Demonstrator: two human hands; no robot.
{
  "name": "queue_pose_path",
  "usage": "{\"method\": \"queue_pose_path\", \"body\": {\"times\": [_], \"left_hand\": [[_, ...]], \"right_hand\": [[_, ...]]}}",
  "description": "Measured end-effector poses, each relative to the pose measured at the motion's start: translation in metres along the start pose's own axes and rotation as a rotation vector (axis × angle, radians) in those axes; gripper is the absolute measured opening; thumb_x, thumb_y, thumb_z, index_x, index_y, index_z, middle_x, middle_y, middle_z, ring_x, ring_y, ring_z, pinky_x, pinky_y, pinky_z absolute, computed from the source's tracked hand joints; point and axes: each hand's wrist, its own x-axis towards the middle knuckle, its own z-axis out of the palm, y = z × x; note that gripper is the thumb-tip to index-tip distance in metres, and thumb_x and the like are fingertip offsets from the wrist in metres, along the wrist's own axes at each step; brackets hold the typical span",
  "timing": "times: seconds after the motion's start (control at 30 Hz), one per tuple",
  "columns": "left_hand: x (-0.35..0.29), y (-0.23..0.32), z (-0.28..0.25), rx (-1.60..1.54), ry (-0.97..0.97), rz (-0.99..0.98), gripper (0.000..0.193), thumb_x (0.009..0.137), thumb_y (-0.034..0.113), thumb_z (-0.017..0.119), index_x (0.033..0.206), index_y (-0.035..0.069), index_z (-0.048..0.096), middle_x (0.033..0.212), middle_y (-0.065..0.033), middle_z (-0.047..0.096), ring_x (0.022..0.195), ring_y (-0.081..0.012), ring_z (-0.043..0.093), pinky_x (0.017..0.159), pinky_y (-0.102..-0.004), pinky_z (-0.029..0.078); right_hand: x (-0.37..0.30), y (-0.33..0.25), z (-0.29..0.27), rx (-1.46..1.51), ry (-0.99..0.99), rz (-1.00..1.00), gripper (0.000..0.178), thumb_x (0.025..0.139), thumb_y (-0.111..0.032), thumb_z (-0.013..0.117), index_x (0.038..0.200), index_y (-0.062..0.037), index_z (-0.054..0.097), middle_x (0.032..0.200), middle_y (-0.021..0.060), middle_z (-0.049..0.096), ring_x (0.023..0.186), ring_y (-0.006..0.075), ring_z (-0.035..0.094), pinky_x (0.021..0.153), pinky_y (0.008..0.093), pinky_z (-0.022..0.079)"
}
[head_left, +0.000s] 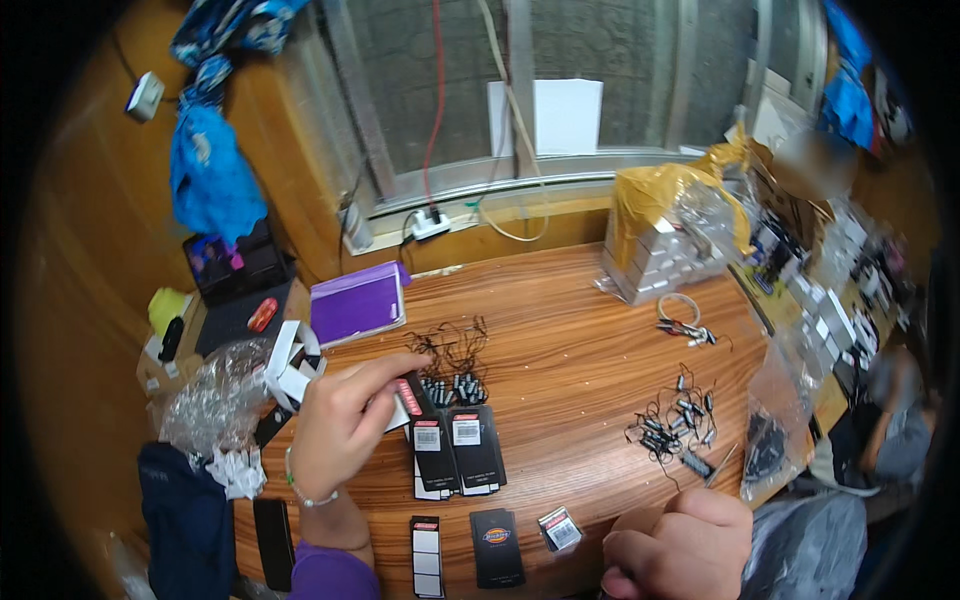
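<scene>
A bracelet circles the wrist of my left hand (340, 425), whose fingers are closed on a black card tag (411, 396) with a red label. Just beyond that tag lies a bunch of small grey cylinders with thin black cords (455, 388). Two side-by-side stacks of black card tags (478, 455) with white stickers are right of the hand. At the lower right my right hand (680, 545) is curled into a fist; whatever is inside it is hidden. Nearer me lie a white-panelled strip (426, 560), a black card (497, 550) and a small sticker stack (560, 530).
On the right of the wooden table (570, 340) is a tangle of corded cylinders (675, 420). A plastic-wrapped stack of white boxes (665, 250) stands at the back. A purple notebook (357, 305) and crumpled clear plastic (215, 400) are leftward. A person (895, 420) is at far right.
</scene>
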Motion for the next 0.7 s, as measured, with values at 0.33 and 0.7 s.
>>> {"method": "queue_pose_path", "body": {"times": [0.33, 0.7], "left_hand": [[-0.007, 0.001, -0.01, -0.006, 0.021, -0.077, 0.031, 0.073, -0.002, 0.045, 0.098, 0.002, 0.062, 0.087, -0.0176, 0.063, 0.074, -0.0298, 0.063, 0.065, -0.0329, 0.048], [-0.003, 0.008, -0.01, -0.071, 0.024, -0.165, 0.03, 0.079, -0.005, 0.042, 0.105, 0.0, 0.057, 0.077, -0.015, 0.06, 0.06, -0.0165, 0.054, 0.057, -0.027, 0.041]], "right_hand": [[-0.006, 0.011, -0.032, 0.253, -0.241, -0.089, 0.069, 0.088, -0.02, 0.046, 0.137, -0.0465, 0.005, 0.072, 0.0094, 0.057, 0.043, 0.0123, 0.04, 0.038, 0.0267, 0.029], [-0.011, 0.016, 0.003, 0.203, 0.509, 0.229, 0.026, 0.073, -0.007, 0.057, 0.099, -0.0091, 0.054, 0.052, 0.0024, 0.048, 0.043, 0.0146, 0.044, 0.039, 0.029, 0.033]]}}
